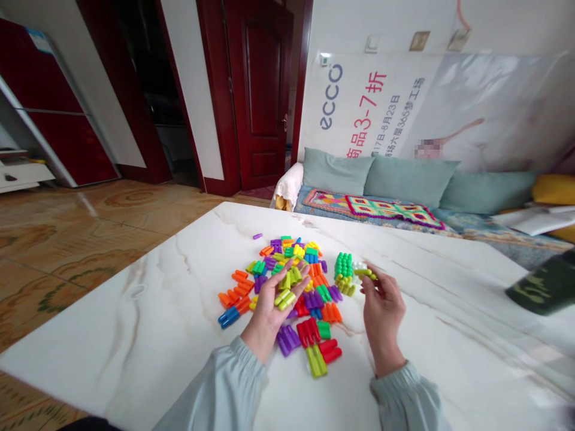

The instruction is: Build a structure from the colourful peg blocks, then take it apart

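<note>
My left hand [266,308] is palm up over a heap of bullet-shaped plastic building blocks, with several lime-green blocks [284,299] resting in it. Between the thumb and fingers of my right hand [384,308] is another lime-green block [365,272]. It is held beside a standing cluster of green blocks [344,264], which has lime-green blocks [345,286] along its near side. White blocks [358,265] show partly behind my right fingers. Beneath and around my left hand lie loose blocks, among them purple ones [288,340], red ones [308,331] and orange ones [243,283].
The blocks lie on a white marble-patterned table [148,335]. At the right edge is a camouflage-patterned object [544,284]. Beyond the table stands a sofa with pale green cushions [408,179]. A dark red door [260,90] and a red fridge [49,108] are farther back.
</note>
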Available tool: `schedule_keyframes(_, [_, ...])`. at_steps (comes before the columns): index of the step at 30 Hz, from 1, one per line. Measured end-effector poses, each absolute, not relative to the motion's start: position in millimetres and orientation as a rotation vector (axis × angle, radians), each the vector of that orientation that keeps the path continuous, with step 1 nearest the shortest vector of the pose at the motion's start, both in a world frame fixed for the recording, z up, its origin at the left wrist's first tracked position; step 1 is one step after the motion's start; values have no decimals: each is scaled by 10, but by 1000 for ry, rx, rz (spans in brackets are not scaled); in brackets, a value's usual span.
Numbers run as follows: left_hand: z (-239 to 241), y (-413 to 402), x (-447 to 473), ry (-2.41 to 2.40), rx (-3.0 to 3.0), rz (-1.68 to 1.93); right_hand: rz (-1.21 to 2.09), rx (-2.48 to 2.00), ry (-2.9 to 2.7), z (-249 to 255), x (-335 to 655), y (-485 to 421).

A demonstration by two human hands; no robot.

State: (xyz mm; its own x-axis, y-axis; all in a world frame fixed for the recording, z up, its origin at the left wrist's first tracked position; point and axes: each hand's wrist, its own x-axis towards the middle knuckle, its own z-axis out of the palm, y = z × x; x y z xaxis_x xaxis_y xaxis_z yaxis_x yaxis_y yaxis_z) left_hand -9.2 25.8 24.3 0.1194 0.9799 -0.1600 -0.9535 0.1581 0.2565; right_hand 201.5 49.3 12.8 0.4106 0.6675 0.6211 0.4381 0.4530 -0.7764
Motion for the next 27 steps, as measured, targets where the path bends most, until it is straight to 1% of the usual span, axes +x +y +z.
schedule_keyframes(3, [257, 258, -106, 336, 74, 1412, 268, -1307, -1171, 175, 2127, 548])
schedule_keyframes(6, [279, 250, -141, 357, 56, 1378, 309, -1489, -1258, 205, 2222, 569])
schedule_keyframes(9, [286, 251, -169, 359, 53, 1343, 267, -1640, -1393, 236, 2272, 538])
schedule_keyframes(13, [277, 266, -176, 362, 86, 1330, 133, -1776, -1539, 279, 2195, 445])
schedule_keyframes(16, [279, 269, -181, 364, 120, 1327, 109, -1793, -1622, 299, 2088, 381])
schedule_keyframes(21, [280, 264, -206, 320, 101, 1334, 360, -1792, -1694, 268, 2010, 354])
schedule_keyframes(24, [262, 269, -217, 282, 78, 1355, 364, -1830, -1702, 201, 1994, 372])
schedule_keyframes(27, [248, 278, -221, 272, 59, 1371, 402, -1766, -1712, 111, 1962, 398])
